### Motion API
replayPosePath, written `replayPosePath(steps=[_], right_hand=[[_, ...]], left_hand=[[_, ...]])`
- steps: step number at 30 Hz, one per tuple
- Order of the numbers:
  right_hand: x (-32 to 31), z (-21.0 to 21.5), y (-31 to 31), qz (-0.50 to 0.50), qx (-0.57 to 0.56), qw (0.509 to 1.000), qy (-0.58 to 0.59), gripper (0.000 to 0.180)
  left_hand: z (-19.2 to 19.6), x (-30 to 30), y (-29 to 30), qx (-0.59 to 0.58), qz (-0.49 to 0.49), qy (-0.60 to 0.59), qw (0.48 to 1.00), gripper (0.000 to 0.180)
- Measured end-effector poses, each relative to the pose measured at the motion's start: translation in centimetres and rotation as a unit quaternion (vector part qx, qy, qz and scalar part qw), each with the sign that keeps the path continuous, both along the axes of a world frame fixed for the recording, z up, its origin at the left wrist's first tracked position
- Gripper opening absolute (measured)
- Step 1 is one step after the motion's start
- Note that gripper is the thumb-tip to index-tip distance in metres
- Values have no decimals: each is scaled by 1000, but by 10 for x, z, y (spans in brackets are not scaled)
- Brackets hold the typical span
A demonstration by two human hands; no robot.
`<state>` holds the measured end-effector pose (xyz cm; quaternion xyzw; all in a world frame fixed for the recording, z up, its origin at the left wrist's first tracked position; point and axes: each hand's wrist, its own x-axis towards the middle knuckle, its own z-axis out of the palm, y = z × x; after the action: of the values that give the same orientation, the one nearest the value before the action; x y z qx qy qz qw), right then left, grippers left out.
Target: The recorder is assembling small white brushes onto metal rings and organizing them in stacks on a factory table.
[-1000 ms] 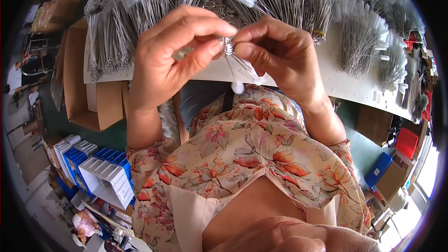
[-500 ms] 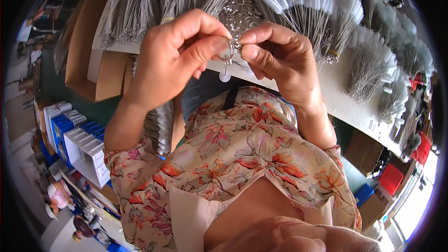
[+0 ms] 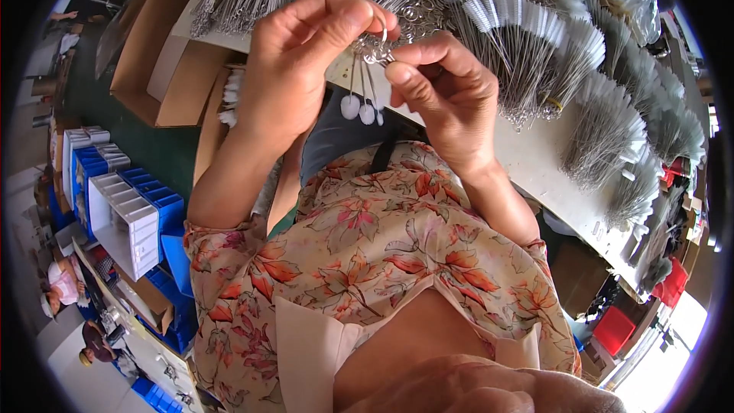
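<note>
Between thumb and fingers my left hand [image 3: 306, 46] pinches a metal split ring [image 3: 384, 30]. Several thin wire-handled brushes [image 3: 365, 76] dangle from it by their looped ends, their pale bristle tips [image 3: 350, 107] pointing down past the table edge. Close against the ring, my right hand [image 3: 451, 88] is closed, thumb and forefinger pinching at the wire loops; what exactly lies in that pinch is mostly hidden. A pile of loose metal rings [image 3: 420, 19] lies on the table just behind my fingers.
Wire brushes [image 3: 520, 46] lie in thick bundles over the pale table [image 3: 527, 149]. Open cardboard boxes [image 3: 164, 69] stand at the left, with white and blue plastic bins [image 3: 126, 222] below them. Farther off at lower left are other people [image 3: 65, 283]. Red bins [image 3: 614, 329] stand at lower right.
My left hand has risen slightly with the ring. More brush tips now show hanging below it, and my right hand has shifted slightly left. The whole view has turned a little.
</note>
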<state>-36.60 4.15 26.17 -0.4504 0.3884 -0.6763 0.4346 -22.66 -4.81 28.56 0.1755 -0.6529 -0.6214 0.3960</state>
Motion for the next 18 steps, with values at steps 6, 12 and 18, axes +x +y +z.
replayPosePath(steps=[6,12,18], right_hand=[[20,-19,-19,-23,-22,999,34,15],[6,-58,-12,23,114,977,180,11],[-2,-87,2,104,273,946,138,11]], left_hand=[[3,5,8,41,42,92,994,20],[34,60,3,-58,10,-110,992,17],[-94,91,8,-180,-54,-427,884,13]])
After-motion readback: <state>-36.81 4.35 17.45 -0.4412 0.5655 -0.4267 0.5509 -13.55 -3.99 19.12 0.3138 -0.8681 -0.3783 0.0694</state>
